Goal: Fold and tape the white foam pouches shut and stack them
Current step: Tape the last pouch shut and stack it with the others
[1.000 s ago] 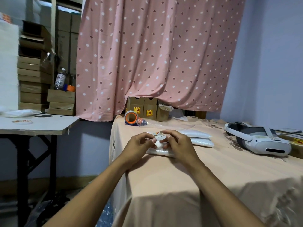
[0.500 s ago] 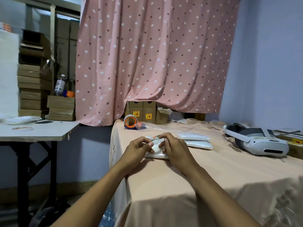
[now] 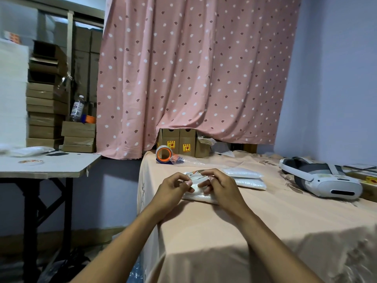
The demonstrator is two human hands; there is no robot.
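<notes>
The left hand (image 3: 173, 190) and right hand (image 3: 222, 188) both pinch the top edge of a white foam pouch (image 3: 199, 197) lying on a peach-clothed table (image 3: 265, 221). Two stacked pouches (image 3: 244, 176) sit just to its right.

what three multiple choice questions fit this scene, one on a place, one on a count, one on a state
1. Where is the round orange-cored tape roll? A) far left corner of the peach-clothed table; B) its near edge; C) the floor.
2. How many white foam pouches form the stack? A) one; B) two; C) five.
3. What are the left hand and right hand doing? A) pinching the near white foam pouch; B) lying flat; C) lifting the tape.
Answers: 1 A, it stands at the back by brown cardboard boxes; 2 B, one lies on another; 3 A, fingers curl onto it from both sides.
</notes>
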